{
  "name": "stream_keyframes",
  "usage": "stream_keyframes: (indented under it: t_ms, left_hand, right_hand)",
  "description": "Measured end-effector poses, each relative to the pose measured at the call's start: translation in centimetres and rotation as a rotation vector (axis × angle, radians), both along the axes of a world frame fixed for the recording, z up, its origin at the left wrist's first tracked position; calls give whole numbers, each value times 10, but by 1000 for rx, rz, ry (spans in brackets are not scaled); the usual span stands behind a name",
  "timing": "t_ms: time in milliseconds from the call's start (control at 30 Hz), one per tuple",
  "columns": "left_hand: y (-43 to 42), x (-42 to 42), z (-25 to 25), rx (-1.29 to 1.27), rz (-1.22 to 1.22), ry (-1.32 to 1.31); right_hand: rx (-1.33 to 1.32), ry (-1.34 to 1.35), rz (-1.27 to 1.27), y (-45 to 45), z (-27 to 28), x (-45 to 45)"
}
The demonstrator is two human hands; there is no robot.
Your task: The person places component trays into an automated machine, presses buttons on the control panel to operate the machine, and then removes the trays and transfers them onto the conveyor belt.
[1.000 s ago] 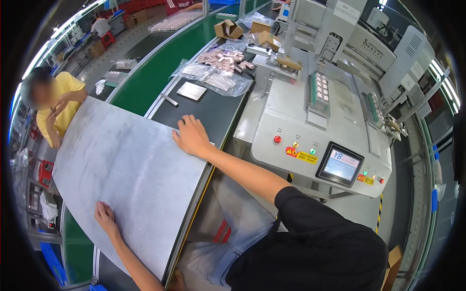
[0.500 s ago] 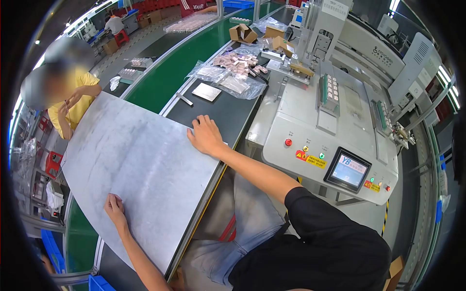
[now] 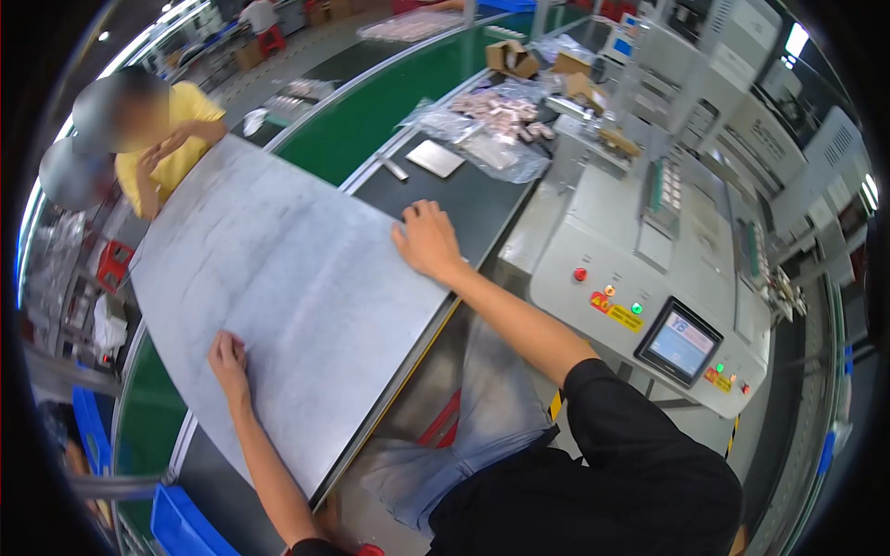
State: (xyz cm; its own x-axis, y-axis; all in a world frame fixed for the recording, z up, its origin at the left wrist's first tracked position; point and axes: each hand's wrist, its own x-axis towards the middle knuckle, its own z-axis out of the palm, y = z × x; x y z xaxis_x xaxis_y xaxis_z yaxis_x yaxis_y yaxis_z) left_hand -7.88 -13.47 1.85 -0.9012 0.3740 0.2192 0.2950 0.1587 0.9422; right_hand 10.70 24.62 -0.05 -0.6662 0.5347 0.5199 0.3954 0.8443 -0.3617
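My left hand (image 3: 229, 363) rests on the left part of the grey board (image 3: 278, 269), its fingers curled in and touching one another; whether anything is inside them is hidden. At the board's upper right edge lies my right hand (image 3: 428, 241), palm down with fingers apart and holding nothing. Beyond it on the dark bench are a flat silver plate (image 3: 435, 158) and a short metal bar (image 3: 392, 168).
Small pinkish parts (image 3: 501, 113) lie on plastic bags behind the plate, near open cardboard boxes (image 3: 511, 59). A machine with a screen (image 3: 680, 341) stands at the right. Across the board sits a person in yellow (image 3: 190, 139). A blue bin (image 3: 185, 524) is at lower left.
The whole view has shifted, so the board, bench and machine appear further right and somewhat tilted. Both hands keep about the same places on the board.
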Motion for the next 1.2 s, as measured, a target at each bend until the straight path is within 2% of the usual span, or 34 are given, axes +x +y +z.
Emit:
stream_keyframes:
  t_ms: [600, 800, 867, 900, 967, 1000, 1200]
  left_hand:
    - [3, 11, 11, -40, -45, 3]
    - [4, 13, 12, -55, -5, 33]
    - [4, 14, 12, -75, -4, 50]
    - [5, 14, 12, -92, -4, 67]
    - [6, 15, 14, -101, -6, 67]
    - [6, 15, 13, -111, -2, 64]
    - [5, 12, 8, -116, -3, 59]
  right_hand:
    - [-32, -55, 17, -2, 5, -2]
    - [-155, -212, -46, 11, 21, -19]
    - [-174, -145, -213, 29, 9, -39]
    - [-175, -144, -218, 38, 4, -49]
    - [-346, -16, -334, 52, 0, -69]
    - [-338, 11, -374, 55, -2, -78]
    - [-183, 73, -330, 70, -18, -97]
